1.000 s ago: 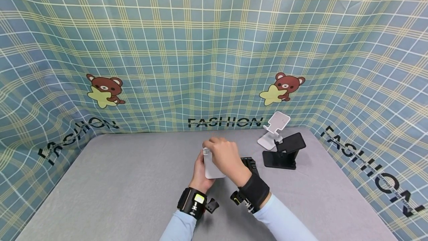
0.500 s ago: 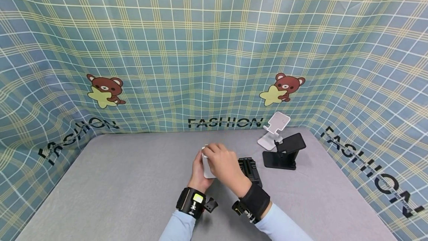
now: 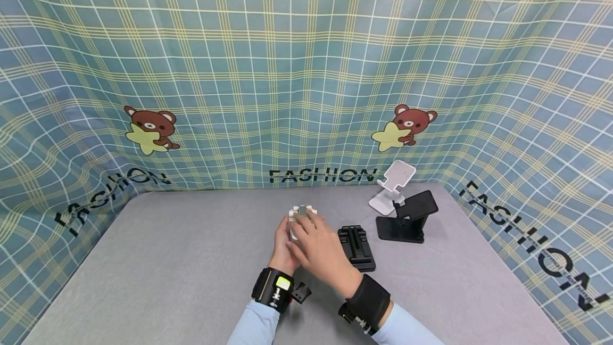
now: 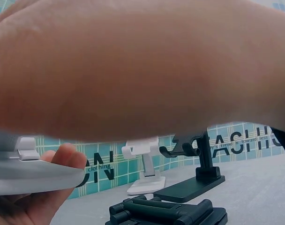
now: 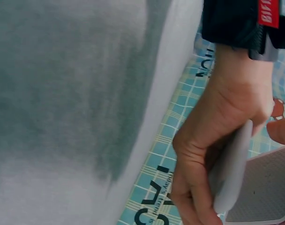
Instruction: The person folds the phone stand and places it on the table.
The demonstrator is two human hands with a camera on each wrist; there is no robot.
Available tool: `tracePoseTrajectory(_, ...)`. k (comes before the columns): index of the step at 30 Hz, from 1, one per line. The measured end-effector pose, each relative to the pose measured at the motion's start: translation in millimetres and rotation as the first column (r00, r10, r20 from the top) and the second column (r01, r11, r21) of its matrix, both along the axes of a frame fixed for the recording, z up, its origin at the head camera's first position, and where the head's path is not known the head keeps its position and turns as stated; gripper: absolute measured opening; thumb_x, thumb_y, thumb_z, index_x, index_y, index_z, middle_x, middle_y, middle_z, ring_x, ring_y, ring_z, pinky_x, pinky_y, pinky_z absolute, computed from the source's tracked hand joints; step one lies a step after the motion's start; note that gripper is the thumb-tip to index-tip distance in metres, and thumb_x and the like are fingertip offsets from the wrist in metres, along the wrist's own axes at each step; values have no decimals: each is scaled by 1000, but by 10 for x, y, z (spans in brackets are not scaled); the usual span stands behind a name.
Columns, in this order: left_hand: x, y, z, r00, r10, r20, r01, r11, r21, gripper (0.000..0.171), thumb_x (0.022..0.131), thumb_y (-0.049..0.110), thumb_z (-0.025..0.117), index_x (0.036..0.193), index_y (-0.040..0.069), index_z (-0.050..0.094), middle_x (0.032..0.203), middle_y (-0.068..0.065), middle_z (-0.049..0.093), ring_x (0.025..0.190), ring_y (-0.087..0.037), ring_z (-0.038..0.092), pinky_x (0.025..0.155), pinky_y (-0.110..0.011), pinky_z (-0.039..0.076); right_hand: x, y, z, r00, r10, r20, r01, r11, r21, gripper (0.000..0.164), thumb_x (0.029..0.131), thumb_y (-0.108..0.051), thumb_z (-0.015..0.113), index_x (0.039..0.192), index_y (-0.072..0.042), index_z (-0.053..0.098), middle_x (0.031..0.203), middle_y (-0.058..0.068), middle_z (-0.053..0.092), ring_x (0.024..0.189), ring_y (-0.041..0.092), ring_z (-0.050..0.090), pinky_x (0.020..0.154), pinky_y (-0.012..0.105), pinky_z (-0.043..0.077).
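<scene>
My left hand (image 3: 283, 246) grips a white folding phone stand (image 3: 293, 234) by its flat slab, fingers wrapped around the edge. In the left wrist view the slab of the phone stand (image 4: 34, 177) lies level, with a small hinge block above. The right wrist view shows a plate with a grey textured pad (image 5: 264, 187) angled away from the slab. Over the stand lies my right hand (image 3: 322, 249), fingers extended along it and thumb reaching towards my left hand; it hides most of the stand.
A folded black phone stand (image 3: 356, 248) lies flat just right of my hands. Farther right stand an opened black phone stand (image 3: 407, 217) and, behind it, an opened white phone stand (image 3: 396, 185). A checked curtain (image 3: 306, 95) encloses the grey table (image 3: 191, 260).
My right hand has shifted from pinching the stand's upper end to lying spread over it. The stand has tilted, its hooked end now showing. More of the folded black stand is uncovered.
</scene>
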State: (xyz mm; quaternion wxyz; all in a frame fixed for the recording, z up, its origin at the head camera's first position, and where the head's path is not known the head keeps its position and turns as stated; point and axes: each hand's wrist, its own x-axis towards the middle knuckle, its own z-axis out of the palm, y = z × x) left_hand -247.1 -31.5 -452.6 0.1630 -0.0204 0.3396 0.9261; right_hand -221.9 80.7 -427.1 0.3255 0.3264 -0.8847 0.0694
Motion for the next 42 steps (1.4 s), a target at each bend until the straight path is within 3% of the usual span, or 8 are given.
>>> tracePoseTrajectory(5,9,-7,30,995,-70,-67,72,997,23,60,102,49,11,146,13,28,110,3,67,104,-8,61,94,-23,45,19,10,-89,1000,-10,-5,10,1000,25,41,94,-39,54,126,-13,58,134,9,54,127,36,48,93,46,50)
tracePoseTrajectory(12,-19,-26,1,972,-183,-146,194,979,66,63,101,51,9,148,11,21,118,-4,66,105,-12,62,92,-27,47,40,51,-195,1000,12,-17,-11,999,40,45,91,-34,53,131,-12,56,139,11,50,133,37,42,102,48,43)
tracePoseTrajectory(19,-78,-36,-53,965,-223,-140,241,962,129,63,101,52,13,152,16,13,123,-9,62,105,-18,62,94,-33,48,75,63,-247,999,-13,31,10,993,115,61,81,-31,56,138,-9,48,147,11,42,140,38,30,107,49,38)
tracePoseTrajectory(24,-73,-55,-40,963,-222,-151,247,954,169,61,102,49,12,152,14,11,121,-12,63,105,-22,63,93,-36,49,99,50,-269,995,-85,52,71,971,226,73,78,-32,61,144,-9,40,154,11,31,143,38,20,111,48,33)
tracePoseTrajectory(31,-53,-77,24,965,-205,-164,230,962,149,59,104,44,9,152,9,10,118,-14,63,102,-25,65,94,-40,50,106,23,-312,989,-144,33,125,937,327,83,80,-39,66,149,-9,30,158,13,18,145,39,14,115,46,27)
tracePoseTrajectory(37,-69,-89,8,975,-184,-126,201,969,141,59,104,44,9,152,11,9,119,-15,62,104,-26,64,95,-40,49,105,5,-298,987,-127,102,91,948,305,81,80,-33,68,148,-8,30,158,13,18,145,39,12,116,46,24)
tracePoseTrajectory(42,-96,-79,-26,982,-152,-108,162,983,90,61,102,47,8,152,10,12,119,-11,62,106,-23,63,95,-36,48,103,31,-148,963,-46,266,-11,977,211,74,81,-24,66,146,-8,35,156,12,23,144,39,15,114,50,27)
